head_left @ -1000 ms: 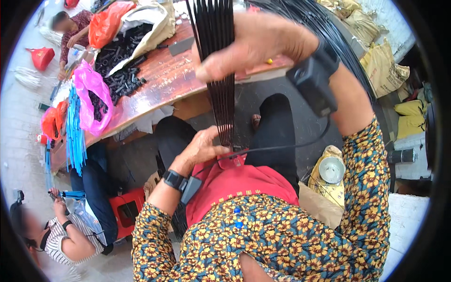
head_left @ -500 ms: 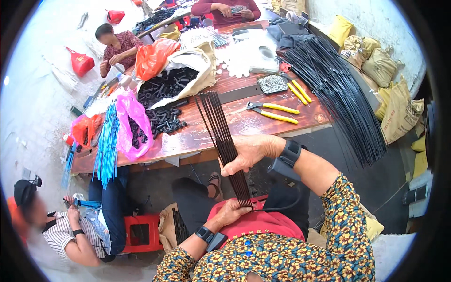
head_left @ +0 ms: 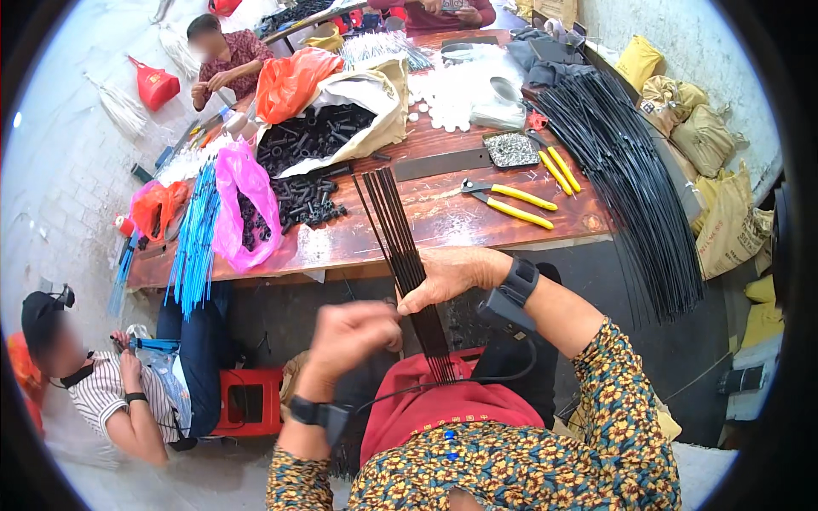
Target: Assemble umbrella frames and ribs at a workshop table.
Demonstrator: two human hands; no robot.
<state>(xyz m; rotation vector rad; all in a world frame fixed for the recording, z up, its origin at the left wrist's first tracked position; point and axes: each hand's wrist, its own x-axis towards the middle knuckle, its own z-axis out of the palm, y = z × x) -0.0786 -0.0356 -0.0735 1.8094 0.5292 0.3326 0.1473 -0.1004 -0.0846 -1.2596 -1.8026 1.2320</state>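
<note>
A fanned bundle of thin black rods (head_left: 400,234) stands slanted in front of me, its lower ends at the red apron (head_left: 452,400) on my lap. My right hand (head_left: 443,277) is closed around the middle of the bundle, thumb across the front. My left hand (head_left: 354,336), smeared by motion, is raised just left of the bundle's lower half. Its fingers look curled, but I cannot tell whether anything is in them or whether they touch the rods. Both wrists wear dark straps with small boxes.
On the wooden table (head_left: 341,243) lie yellow-handled pliers (head_left: 520,204), a tray of small metal pieces (head_left: 511,146), a sack of black plastic parts (head_left: 392,111) and a pink bag (head_left: 256,243). Long black rods (head_left: 630,179) overhang the right edge. A seated co-worker (head_left: 111,383) is at left.
My left hand has left the bundle's lower end and moved up and left. My right hand still grips the rods. The view has shifted slightly.
</note>
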